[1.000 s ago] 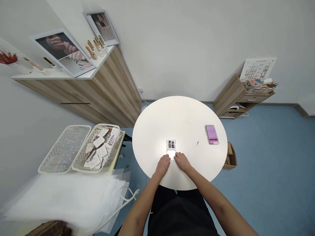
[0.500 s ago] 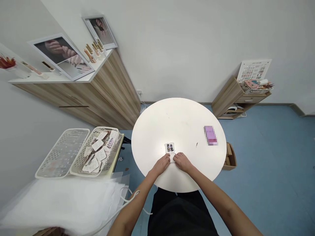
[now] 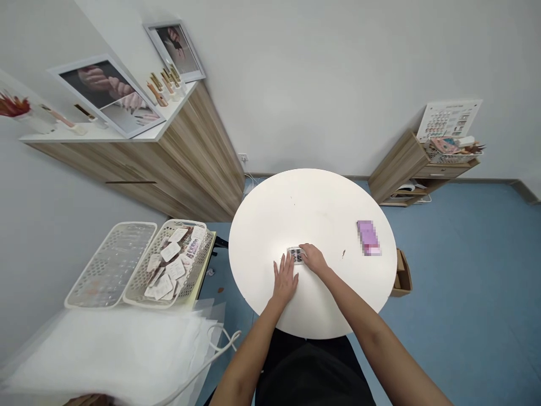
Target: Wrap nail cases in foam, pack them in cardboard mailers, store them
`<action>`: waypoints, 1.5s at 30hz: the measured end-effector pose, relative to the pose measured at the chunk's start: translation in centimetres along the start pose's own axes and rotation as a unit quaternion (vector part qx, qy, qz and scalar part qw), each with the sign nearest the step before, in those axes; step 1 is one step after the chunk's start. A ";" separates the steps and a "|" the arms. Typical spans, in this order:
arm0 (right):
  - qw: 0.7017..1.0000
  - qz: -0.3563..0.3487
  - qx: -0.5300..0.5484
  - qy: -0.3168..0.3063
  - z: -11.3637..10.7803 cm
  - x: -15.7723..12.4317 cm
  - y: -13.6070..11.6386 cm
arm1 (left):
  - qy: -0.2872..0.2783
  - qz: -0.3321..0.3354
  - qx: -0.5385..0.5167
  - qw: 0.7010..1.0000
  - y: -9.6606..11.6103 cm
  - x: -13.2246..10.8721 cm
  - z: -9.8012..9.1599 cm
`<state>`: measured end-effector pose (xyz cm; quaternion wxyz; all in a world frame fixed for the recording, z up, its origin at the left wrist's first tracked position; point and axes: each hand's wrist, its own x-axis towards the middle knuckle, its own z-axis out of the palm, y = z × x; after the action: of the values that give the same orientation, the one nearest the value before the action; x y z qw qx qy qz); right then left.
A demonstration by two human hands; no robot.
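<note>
A small clear plastic case [image 3: 296, 256] holding dark false nails in two rows lies on the round white table [image 3: 313, 203], its lid down over them. My left hand [image 3: 285, 281] is open, fingers spread, the fingertips touching the case's left edge. At the right side, my right hand [image 3: 313, 258] has its fingers bent round the upper right corner of the case. The exact place of my right thumb is hard to see.
A purple blurred item [image 3: 369, 238] and a small dark bit [image 3: 344, 254] lie on the table's right half. To the left stand a white basket [image 3: 129, 290] of cards, another basket [image 3: 70, 296], and white sheets [image 3: 114, 349]. A cardboard box [image 3: 406, 276] is on the floor at right.
The lid, laid open toward me before, is now folded over the nails. Both hands have moved from the lid's near edge to the case's sides, and my left fingers have spread.
</note>
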<state>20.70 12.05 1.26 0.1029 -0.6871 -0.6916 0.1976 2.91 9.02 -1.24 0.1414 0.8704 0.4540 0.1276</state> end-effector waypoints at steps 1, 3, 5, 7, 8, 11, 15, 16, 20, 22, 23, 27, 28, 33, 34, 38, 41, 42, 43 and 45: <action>1.000 -0.004 -0.009 0.010 0.5 -0.1 0.0 | -0.014 0.003 0.014 1.000 0.1 -0.1 0.6; 0.999 -0.026 -0.033 0.021 1.5 -0.7 0.1 | -0.031 0.006 0.030 0.999 -0.1 -0.2 1.4; 0.997 -0.053 -0.059 0.013 2.5 -1.6 0.0 | -0.037 0.012 0.037 0.999 -0.5 -0.2 2.0; 0.995 -0.068 -0.075 -0.004 3.3 -2.4 -0.1 | -0.041 0.018 0.042 0.998 -0.8 -0.1 2.3; 0.994 -0.070 -0.080 -0.010 3.6 -2.7 -0.2 | -0.044 0.021 0.044 0.998 -1.0 0.0 2.4; 0.993 -0.071 -0.089 -0.014 4.1 -3.0 -0.2 | -0.047 0.025 0.048 0.997 -1.1 0.0 2.6; 0.992 -0.076 -0.097 -0.003 4.4 -2.7 0.0 | -0.047 0.023 0.057 0.997 -0.9 0.0 2.8; 0.992 -0.079 -0.100 0.001 4.5 -2.6 0.1 | -0.047 0.022 0.058 0.997 -0.9 0.0 2.9; 0.989 -0.090 -0.117 0.014 4.6 -2.1 0.4 | -0.047 0.028 0.061 0.997 -1.0 0.2 2.8; 0.987 -0.093 -0.126 0.016 4.6 -1.7 0.4 | -0.047 0.033 0.063 0.996 -1.1 0.4 2.7; 0.987 -0.094 -0.131 0.017 4.6 -1.5 0.5 | -0.047 0.035 0.065 0.996 -1.2 0.6 2.7; 0.986 -0.083 -0.143 0.012 4.2 -0.4 1.2 | -0.048 0.039 0.066 0.996 -1.5 2.2 2.8; 0.986 -0.078 -0.145 0.009 4.1 0.0 1.5 | -0.048 0.037 0.064 0.996 -1.5 2.8 2.9; 0.987 -0.051 -0.151 -0.017 3.0 1.6 2.6 | -0.027 -0.019 0.049 0.998 -0.5 5.7 3.2; 0.987 -0.048 -0.151 -0.024 2.7 1.8 2.7 | -0.024 -0.034 0.045 0.998 -0.2 6.0 3.2; 0.987 -0.059 -0.145 -0.031 1.4 2.3 2.7 | -0.004 -0.075 0.022 0.997 0.3 5.8 3.0; 0.986 -0.087 -0.141 -0.022 0.4 2.2 2.6 | 0.040 -0.089 -0.006 0.995 -0.1 4.0 2.2; 0.985 -0.100 -0.141 -0.021 0.1 2.1 2.5 | 0.059 -0.097 -0.016 0.993 -0.4 3.0 1.7; 0.983 -0.112 -0.141 -0.020 -0.1 2.0 2.3 | 0.078 -0.108 -0.023 0.991 -0.8 2.0 1.2; 0.980 -0.140 -0.142 -0.022 -0.3 1.8 1.8 | 0.112 -0.139 -0.032 0.983 -1.6 -0.5 -0.2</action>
<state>22.43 13.82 0.53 0.0153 -0.5869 -0.8038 0.0964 1.38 9.50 -1.63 0.1334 0.7737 0.5797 0.2180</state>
